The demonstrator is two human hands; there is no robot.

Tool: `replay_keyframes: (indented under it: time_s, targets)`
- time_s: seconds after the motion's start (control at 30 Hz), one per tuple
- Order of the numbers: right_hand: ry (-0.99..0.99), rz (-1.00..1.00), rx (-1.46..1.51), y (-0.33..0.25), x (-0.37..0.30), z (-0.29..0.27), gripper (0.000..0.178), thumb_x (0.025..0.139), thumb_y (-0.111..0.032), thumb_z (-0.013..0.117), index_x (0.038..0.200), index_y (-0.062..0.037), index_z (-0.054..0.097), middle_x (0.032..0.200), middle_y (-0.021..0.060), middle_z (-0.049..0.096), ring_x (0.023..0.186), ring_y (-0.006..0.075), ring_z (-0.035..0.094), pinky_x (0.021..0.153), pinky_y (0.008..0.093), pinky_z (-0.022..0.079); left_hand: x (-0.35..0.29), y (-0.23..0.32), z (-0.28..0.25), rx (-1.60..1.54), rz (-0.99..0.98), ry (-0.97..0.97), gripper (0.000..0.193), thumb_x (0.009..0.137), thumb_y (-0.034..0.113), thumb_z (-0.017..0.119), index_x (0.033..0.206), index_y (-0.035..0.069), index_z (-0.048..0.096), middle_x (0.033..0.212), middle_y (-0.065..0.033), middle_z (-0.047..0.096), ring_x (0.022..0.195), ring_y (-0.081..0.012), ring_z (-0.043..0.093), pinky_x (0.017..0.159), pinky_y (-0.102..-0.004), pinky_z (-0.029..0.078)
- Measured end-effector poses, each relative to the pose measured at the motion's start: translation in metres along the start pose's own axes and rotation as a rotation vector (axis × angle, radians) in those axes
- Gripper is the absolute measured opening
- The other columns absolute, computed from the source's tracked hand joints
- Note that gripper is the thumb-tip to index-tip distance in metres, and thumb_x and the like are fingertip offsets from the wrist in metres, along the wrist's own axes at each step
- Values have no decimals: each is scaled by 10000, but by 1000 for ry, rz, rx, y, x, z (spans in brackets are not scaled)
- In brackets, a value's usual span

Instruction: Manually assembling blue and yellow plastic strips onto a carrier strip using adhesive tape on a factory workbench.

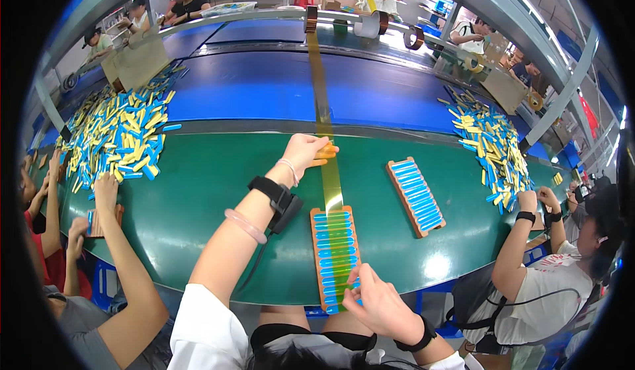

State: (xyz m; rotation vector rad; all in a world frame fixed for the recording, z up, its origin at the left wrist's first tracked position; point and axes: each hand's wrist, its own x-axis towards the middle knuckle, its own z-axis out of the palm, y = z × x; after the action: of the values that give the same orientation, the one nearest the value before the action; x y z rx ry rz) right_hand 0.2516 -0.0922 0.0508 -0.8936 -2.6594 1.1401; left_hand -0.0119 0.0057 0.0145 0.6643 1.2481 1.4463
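Note:
A translucent amber tape strip [332, 188] runs from a roll at the back, over the green table, and onto an orange-brown slotted tray [315, 251] in front of me. Blue flat pieces [323, 263] lie crosswise in the tray's slots, partly beneath the tape. My left hand [308, 153], with orange coverings on its fingertips, is closed at the strip beyond the tray's far end. Near the tray's front end, my right hand [380, 298] has its fingers curled in a pinch at the tape's right edge; the exact contact is partly hidden.
Another filled tray [415, 197] lies tilted to the right. Piles of blue and yellow pieces [126, 135] [493, 152] rise at both sides. Tape rolls [310, 19] hang on a bar behind the blue belt [245, 85]. Other people's hands [106, 191] work at both sides.

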Motion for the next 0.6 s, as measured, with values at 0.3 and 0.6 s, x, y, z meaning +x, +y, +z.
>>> replay_keyframes:
  time_s: [0.3, 0.6]
  targets:
    - [157, -64, -121, 7, 74, -15, 259, 761, -132, 501, 914, 4, 341, 862, 187, 434, 738, 400, 490, 635, 443, 412, 1, -11, 20, 661, 408, 228, 213, 845, 129, 486, 826, -65, 572, 786, -116, 647, 730, -104, 609, 639, -229, 459]
    - [302, -68, 123, 29, 128, -33, 441, 796, -270, 553, 1032, 66, 392, 964, 225, 487, 860, 313, 547, 714, 355, 447, -23, 6, 18, 444, 370, 37, 259, 860, 176, 478, 877, -57, 590, 856, -111, 636, 816, -121, 586, 752, -244, 445]
